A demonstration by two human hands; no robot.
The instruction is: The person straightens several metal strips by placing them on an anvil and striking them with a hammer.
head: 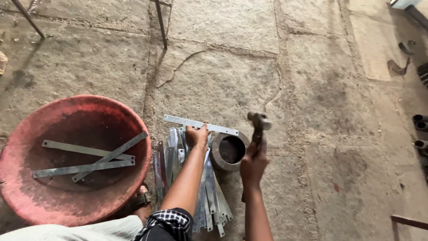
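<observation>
we hammer a metal strip [200,124] over a ring [228,151]
our left hand [196,135] presses the strip flat; our right hand [254,161], grip clamped, raises the hammer [258,126].

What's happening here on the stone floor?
A person crouched on the floor pins a flat metal strip across a round metal ring with the left hand. The right hand grips a hammer, its head raised above the ring. A heap of similar strips lies under the left forearm, and three more lie in a red basin to the left.
</observation>
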